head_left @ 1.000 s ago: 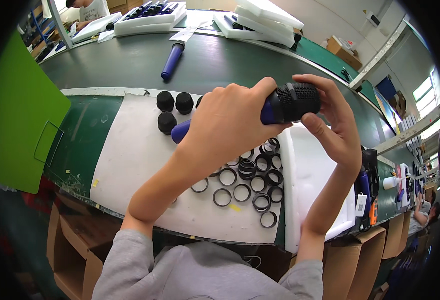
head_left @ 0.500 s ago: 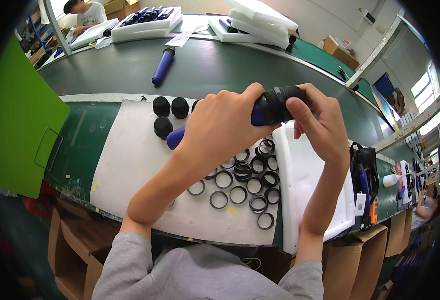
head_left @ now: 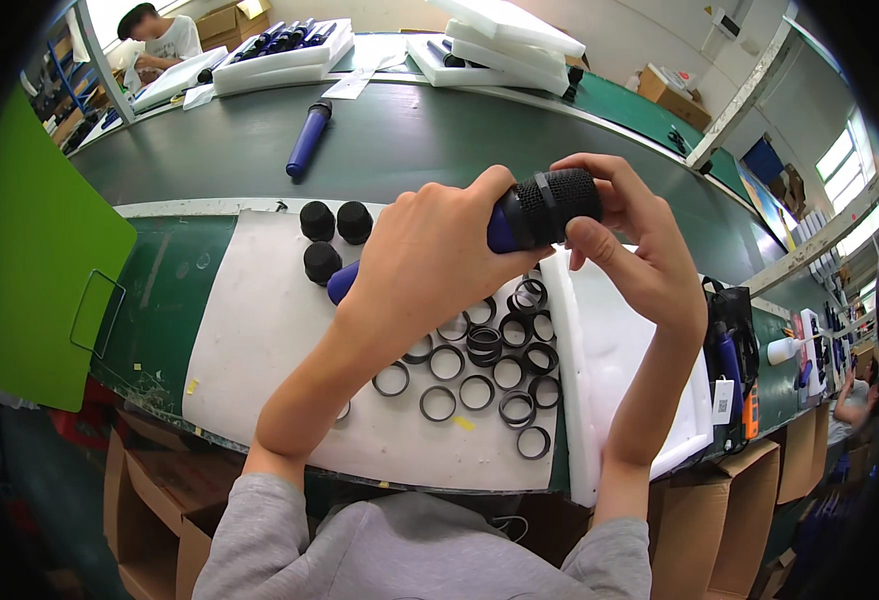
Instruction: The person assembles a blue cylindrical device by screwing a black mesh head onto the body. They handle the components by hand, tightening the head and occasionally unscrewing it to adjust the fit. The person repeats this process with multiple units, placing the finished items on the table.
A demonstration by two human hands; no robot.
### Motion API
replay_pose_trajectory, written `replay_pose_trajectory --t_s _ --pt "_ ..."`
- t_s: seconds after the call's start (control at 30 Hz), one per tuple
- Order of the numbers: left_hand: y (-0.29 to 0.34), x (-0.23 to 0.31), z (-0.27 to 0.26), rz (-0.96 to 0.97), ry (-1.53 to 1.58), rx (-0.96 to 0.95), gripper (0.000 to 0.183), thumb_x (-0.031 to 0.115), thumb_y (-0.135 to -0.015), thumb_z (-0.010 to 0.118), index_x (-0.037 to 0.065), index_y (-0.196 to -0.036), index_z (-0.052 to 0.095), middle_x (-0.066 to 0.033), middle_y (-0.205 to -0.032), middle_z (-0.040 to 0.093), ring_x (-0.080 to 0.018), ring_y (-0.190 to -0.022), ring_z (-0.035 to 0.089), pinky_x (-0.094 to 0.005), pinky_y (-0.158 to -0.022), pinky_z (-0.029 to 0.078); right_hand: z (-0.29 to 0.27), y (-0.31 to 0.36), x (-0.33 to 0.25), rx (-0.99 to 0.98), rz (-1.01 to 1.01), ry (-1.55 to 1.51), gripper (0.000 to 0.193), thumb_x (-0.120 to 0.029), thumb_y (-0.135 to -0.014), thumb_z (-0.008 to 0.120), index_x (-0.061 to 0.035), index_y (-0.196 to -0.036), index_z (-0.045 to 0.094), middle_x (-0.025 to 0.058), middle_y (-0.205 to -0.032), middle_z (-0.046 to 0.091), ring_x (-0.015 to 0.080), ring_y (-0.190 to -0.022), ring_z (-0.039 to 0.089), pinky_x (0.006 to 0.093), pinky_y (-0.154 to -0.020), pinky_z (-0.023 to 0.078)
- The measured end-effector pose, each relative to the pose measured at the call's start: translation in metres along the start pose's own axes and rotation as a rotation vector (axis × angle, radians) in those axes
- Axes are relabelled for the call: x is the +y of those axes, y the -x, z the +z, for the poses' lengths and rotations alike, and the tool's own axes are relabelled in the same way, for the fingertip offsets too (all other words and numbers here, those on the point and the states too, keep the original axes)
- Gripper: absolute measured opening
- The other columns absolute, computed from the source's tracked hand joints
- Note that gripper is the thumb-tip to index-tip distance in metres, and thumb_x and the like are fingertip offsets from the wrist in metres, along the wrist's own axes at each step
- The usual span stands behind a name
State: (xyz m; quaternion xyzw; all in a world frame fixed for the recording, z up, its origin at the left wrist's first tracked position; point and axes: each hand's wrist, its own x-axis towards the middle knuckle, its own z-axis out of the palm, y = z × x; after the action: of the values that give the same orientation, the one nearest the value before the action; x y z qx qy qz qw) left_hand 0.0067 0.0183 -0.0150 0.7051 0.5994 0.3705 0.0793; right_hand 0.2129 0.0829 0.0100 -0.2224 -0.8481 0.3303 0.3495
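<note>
A microphone (head_left: 545, 210) with a blue handle and a black mesh grille is held slantwise above the work mat. My left hand (head_left: 435, 250) is closed around the handle, whose blue tail end shows past the wrist. At the grille end, my right hand (head_left: 645, 240) curls its fingers and thumb about the mesh; its far fingertips are partly hidden. A dark band circles the grille. Below lie several black rings (head_left: 484, 345), loose on the white mat (head_left: 250, 350). Several black grille heads (head_left: 322, 262) stand left of my left hand.
Another blue microphone (head_left: 310, 140) lies on the dark belt (head_left: 200, 150). A white foam tray (head_left: 585, 430) sits by my right forearm. Foam trays of microphones (head_left: 285, 65) stand at the back. A green panel (head_left: 40, 260) rises at left; cardboard boxes (head_left: 710, 520) are below. Another person sits far left.
My right hand has loosened and shifted toward the end of the grille, uncovering more mesh. The microphone has moved slightly left; my left hand keeps its hold.
</note>
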Motion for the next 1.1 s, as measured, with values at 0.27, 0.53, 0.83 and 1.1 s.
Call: replay_pose_trajectory --t_s 0.27,0.53,0.83,1.1 --pt "0.003 0.004 0.005 -0.019 -0.041 -0.013 0.052 0.050 -0.080 0.084 0.006 -0.103 0.067 -0.0152 -0.075 0.073 -0.0342 -0.070 0.074 -0.0420 -0.063 0.058 -0.002 0.004 -0.002 0.021 0.092 0.082 0.049 -0.040 -0.099 0.070 0.0036 -0.118 0.059 0.0097 -0.079 0.069 0.0132 -0.063 0.062 0.0279 -0.059 0.051" --pt "0.005 0.007 0.011 0.000 -0.073 -0.002 0.051 0.049 -0.079 0.085 0.007 -0.100 0.065 -0.0153 -0.075 0.072 -0.0353 -0.069 0.073 -0.0423 -0.062 0.057 -0.004 -0.003 -0.001 0.037 0.259 0.269 0.056 -0.053 -0.096 0.070 0.0028 -0.103 0.063 0.0089 -0.070 0.066 0.0132 -0.060 0.059 0.0282 -0.058 0.048" --pt "0.003 0.004 0.007 0.027 0.089 0.022 0.048 0.042 -0.078 0.088 0.003 -0.096 0.066 -0.0165 -0.076 0.072 -0.0348 -0.068 0.073 -0.0391 -0.063 0.056 -0.004 0.001 -0.005 0.000 0.026 -0.022 0.052 -0.037 -0.095 0.076 -0.0019 -0.129 0.055 0.0114 -0.090 0.070 0.0157 -0.073 0.068 0.0299 -0.069 0.056" --pt "0.005 0.008 -0.006 0.018 0.229 -0.018 0.047 0.038 -0.078 0.089 0.002 -0.101 0.068 -0.0151 -0.074 0.071 -0.0285 -0.064 0.072 -0.0356 -0.062 0.055 -0.006 0.007 -0.010 0.054 -0.045 -0.184 0.050 -0.029 -0.096 0.075 -0.0016 -0.131 0.053 0.0114 -0.099 0.069 0.0151 -0.083 0.069 0.0301 -0.075 0.057"
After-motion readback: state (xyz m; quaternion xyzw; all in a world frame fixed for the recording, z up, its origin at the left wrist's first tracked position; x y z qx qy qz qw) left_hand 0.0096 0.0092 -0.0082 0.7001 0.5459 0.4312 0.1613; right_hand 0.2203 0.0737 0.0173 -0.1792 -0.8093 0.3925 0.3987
